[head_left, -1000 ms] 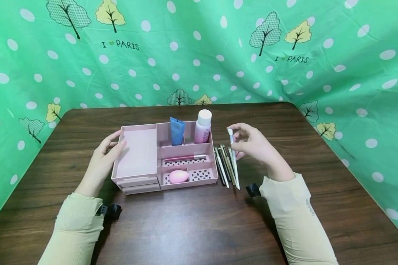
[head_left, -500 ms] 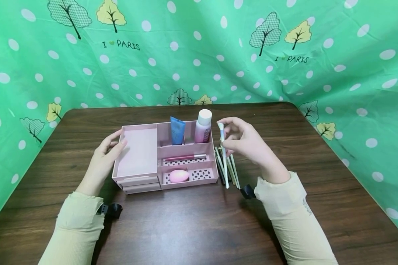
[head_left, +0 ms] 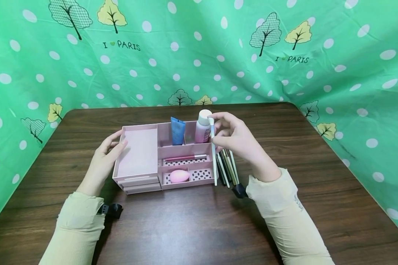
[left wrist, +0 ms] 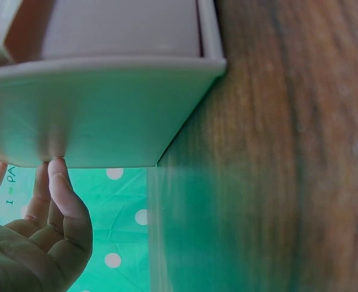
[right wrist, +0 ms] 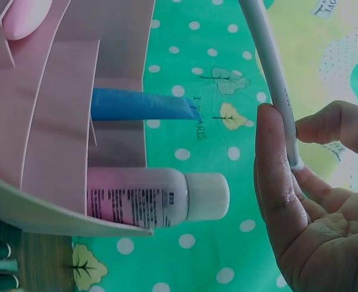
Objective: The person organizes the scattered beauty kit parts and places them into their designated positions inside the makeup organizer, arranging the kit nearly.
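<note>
My left hand point(head_left: 103, 158) holds the left side of a pink desktop organizer point(head_left: 137, 151), thumb over its rim; in the left wrist view bent fingers point(left wrist: 69, 207) touch the far end of its side wall. Over the organizer's right wall, my right hand point(head_left: 235, 138) pinches a white makeup brush point(head_left: 213, 154) between thumb and fingers, its bristle end up. The brush's shaft shows in the right wrist view. In the organizer stand a blue tube point(head_left: 177, 131) and a white-capped pink bottle point(head_left: 202, 132). A lip gloss tube point(head_left: 185, 158) and a pink makeup sponge point(head_left: 179, 176) lie in the front compartments.
Several slim brushes or pencils point(head_left: 228, 169) lie on the brown wooden table point(head_left: 172, 228), just right of the organizer. Behind the table hangs a green dotted cloth point(head_left: 199, 55). A black wrist camera point(head_left: 240, 191) sits low beneath the right wrist.
The right hand has carried the brush leftward, from above the loose bundle to the organizer's right wall beside the bottle. The left hand and organizer have stayed put.
</note>
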The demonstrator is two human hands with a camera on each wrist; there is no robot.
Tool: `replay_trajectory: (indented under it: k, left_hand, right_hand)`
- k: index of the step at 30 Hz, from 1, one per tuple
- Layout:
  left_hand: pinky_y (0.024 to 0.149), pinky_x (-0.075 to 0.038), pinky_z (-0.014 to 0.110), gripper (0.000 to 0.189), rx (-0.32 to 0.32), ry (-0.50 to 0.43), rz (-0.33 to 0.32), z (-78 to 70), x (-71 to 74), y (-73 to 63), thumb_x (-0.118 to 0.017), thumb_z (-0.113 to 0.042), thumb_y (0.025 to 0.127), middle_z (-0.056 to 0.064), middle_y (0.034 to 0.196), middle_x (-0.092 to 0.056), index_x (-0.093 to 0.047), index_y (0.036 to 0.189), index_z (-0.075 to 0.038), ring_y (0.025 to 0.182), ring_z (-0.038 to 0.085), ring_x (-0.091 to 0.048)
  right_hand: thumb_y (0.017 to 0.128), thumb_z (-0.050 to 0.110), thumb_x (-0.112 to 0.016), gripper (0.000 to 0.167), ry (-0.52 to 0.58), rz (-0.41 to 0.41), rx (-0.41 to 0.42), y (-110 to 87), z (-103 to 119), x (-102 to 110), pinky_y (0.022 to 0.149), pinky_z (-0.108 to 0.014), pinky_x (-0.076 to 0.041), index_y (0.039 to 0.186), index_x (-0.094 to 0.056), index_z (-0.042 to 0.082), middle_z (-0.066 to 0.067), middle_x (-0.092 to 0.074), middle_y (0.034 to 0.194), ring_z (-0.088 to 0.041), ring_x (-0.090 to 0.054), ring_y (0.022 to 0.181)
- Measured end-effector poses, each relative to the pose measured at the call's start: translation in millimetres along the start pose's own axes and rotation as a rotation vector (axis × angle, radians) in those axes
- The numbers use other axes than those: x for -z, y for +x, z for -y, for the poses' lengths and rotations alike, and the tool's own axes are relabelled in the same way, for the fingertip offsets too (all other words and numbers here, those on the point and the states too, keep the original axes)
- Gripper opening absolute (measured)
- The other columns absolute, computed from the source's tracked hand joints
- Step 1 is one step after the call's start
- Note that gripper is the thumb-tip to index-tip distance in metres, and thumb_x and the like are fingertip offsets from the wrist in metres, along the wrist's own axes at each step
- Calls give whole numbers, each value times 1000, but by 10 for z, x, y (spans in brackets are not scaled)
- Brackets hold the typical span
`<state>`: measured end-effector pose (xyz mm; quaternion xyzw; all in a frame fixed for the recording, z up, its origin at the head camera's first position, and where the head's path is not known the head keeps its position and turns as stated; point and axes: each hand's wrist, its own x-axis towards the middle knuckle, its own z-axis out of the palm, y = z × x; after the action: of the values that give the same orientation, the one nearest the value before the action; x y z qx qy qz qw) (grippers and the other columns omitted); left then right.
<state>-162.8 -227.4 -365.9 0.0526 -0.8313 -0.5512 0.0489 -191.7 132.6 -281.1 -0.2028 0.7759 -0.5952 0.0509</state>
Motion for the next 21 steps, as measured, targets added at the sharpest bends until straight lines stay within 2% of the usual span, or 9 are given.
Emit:
replay_trajectory:
  k: [3,8,15,21]
  left_hand:
    - [90,-38,23,59,2,-1,-2,-2,1,1,-54,-47,99,5,121,-52,-40,153,-27,103,-1,-48]
    - [90,-38,23,59,0,1,-2,-3,1,3,-54,-47,99,6,122,-52,-40,153,-27,103,0,-47]
    - [91,-38,26,59,-2,9,2,-4,8,-14,-53,-47,100,9,129,-49,-38,153,-28,108,6,-46]
    - [91,-38,26,59,-8,15,2,-5,0,-10,-53,-47,100,11,129,-50,-39,153,-27,106,3,-46]
  right_hand:
    - [76,-15,-55,60,10,-5,13,25,17,-40,59,-33,-58,135,-48,-5,-11,-53,93,-11,-61,63]
    - [78,-14,-55,61,59,-5,16,65,74,-127,57,-34,-57,137,-50,0,-9,-52,93,-12,-59,62]
    - [77,-13,-56,66,107,5,18,183,160,-269,59,-41,-58,140,-46,6,-9,-51,94,-15,-60,61]
    - [79,-12,-55,66,128,-8,5,248,200,-365,56,-32,-56,138,-40,10,-7,-53,92,-13,-60,62]
